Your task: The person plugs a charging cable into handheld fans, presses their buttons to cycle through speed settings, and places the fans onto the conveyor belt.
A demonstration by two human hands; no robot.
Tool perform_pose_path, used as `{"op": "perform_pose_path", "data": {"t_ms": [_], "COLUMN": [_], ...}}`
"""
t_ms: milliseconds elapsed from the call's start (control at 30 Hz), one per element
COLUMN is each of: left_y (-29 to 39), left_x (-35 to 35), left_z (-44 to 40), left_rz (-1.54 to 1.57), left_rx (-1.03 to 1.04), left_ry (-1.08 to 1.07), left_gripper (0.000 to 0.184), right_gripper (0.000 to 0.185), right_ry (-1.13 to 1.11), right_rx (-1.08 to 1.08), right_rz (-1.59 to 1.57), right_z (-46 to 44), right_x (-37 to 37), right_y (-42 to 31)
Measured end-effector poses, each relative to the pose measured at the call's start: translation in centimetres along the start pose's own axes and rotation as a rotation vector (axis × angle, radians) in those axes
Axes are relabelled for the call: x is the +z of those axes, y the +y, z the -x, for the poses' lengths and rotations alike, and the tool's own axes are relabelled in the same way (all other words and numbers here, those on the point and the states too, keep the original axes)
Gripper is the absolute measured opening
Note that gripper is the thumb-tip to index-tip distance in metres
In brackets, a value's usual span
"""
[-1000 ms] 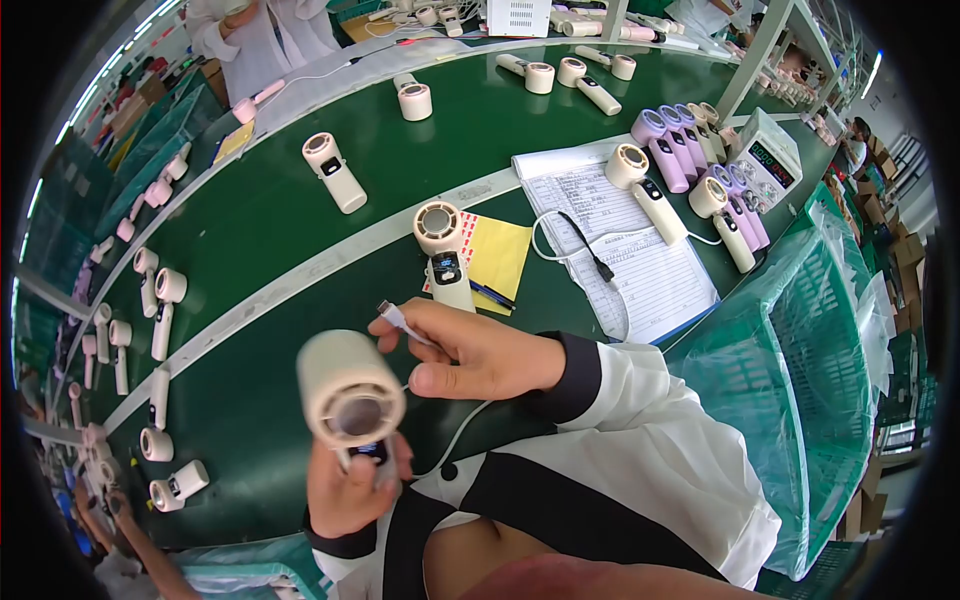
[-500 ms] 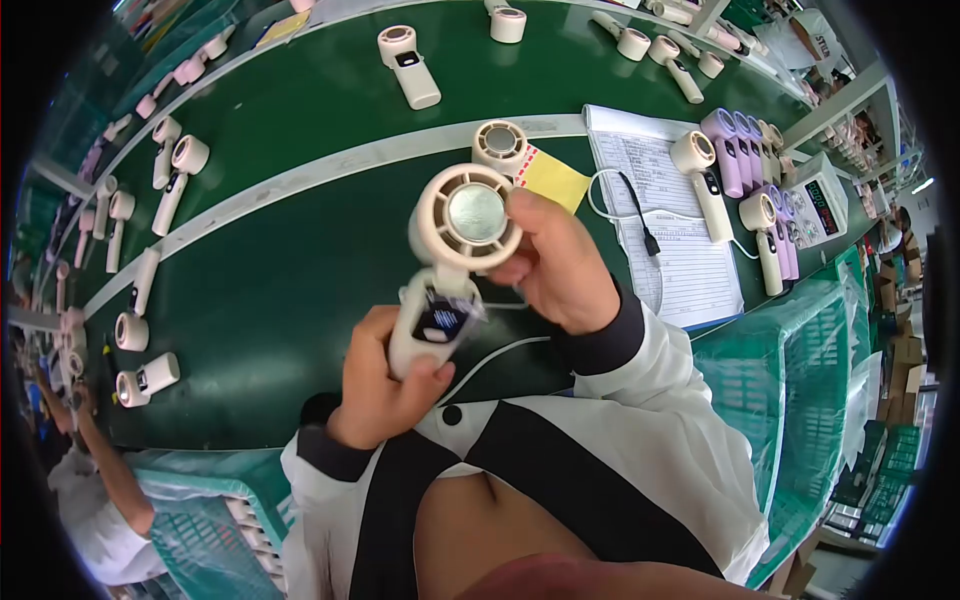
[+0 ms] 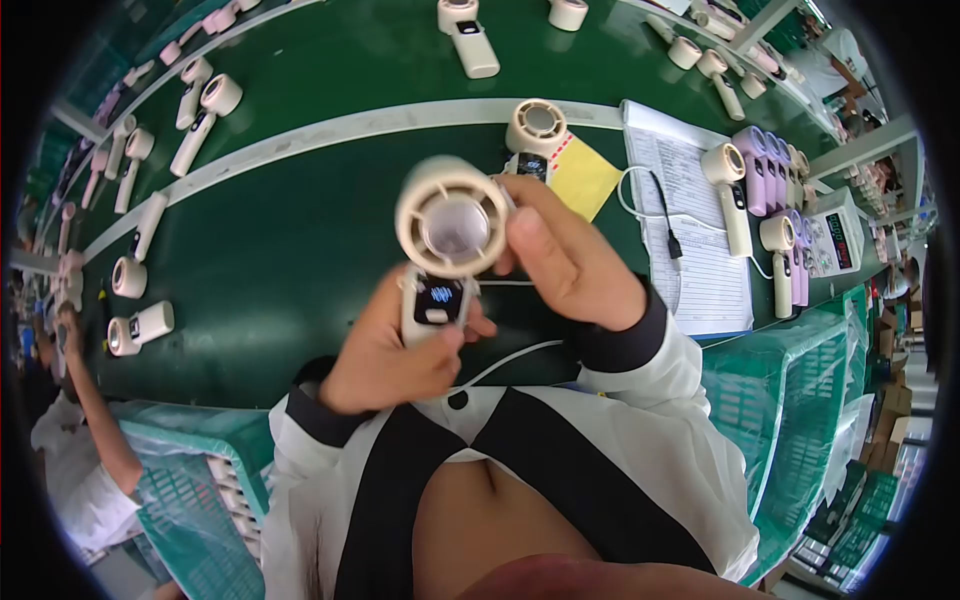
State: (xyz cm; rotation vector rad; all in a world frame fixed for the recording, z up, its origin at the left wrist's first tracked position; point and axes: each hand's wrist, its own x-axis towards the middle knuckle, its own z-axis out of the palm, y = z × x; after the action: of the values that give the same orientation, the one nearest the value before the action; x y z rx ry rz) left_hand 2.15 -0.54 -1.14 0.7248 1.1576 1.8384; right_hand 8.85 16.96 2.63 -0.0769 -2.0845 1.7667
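Observation:
A cream handheld fan (image 3: 440, 170) is held upright in front of me, its round head facing up with a silver disc in the middle. My left hand (image 3: 385, 360) is wrapped round the handle, below a lit display with blue marks. At the right side of the head, my right hand (image 3: 580, 260) grips the rim with thumb and fingers. Another cream fan (image 3: 538, 122) lies just beyond, its handle partly hidden behind my right hand. Beside that fan is a yellow paper (image 3: 588, 178) with a red dashed edge. A white cable (image 3: 510, 352) runs under my hands.
Written sheets (image 3: 690, 270) on a clipboard lie at the right, with a black-ended cable (image 3: 673, 243) over them. Beyond are purple fans (image 3: 757, 185) and a meter with digits (image 3: 833, 240). Green crates (image 3: 770, 400) flank me. A co-worker's arm (image 3: 100, 425) shows at far left.
The fan has turned more upright and its head has shifted slightly left and down. The display is now seen straighter on. My view has shifted, so the table items sit differently in frame.

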Motion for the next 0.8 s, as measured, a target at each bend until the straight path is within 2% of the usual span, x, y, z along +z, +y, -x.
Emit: {"op": "perform_pose_path", "data": {"t_ms": [33,167,333,533,667,800], "left_y": [0.1,1.0,0.6,0.6,0.3,1.0], "left_x": [-0.2,-1.7,-1.7,-1.5,-0.6,-0.2], "left_z": [0.1,0.3,0.5,0.7,0.4,0.3], "left_rz": [-0.001,0.261,0.156,0.038,-0.068,-0.020], "left_rx": [-0.003,0.074,0.072,0.062,0.085,0.029], "left_ry": [0.012,0.036,0.015,0.010,0.160,0.145], "left_gripper": [0.045,0.044,0.042,0.041,0.040,0.040], "right_gripper": [0.021,0.017,0.004,0.005,0.005,0.007], "right_ry": [-0.008,-0.377,-0.458,-0.445,-0.392,-0.372], "right_rx": [0.004,-0.191,-0.209,-0.202,0.009,0.097], "right_rz": [-0.008,0.400,0.450,0.519,0.430,0.267], "right_z": [0.1,-0.2,-0.1,0.0,0.3,0.2], "right_x": [-0.2,-1.4,-0.1,0.2,0.8,1.4], "right_y": [0.0,0.0,-0.3,-0.4,-0.1,-0.2]}}
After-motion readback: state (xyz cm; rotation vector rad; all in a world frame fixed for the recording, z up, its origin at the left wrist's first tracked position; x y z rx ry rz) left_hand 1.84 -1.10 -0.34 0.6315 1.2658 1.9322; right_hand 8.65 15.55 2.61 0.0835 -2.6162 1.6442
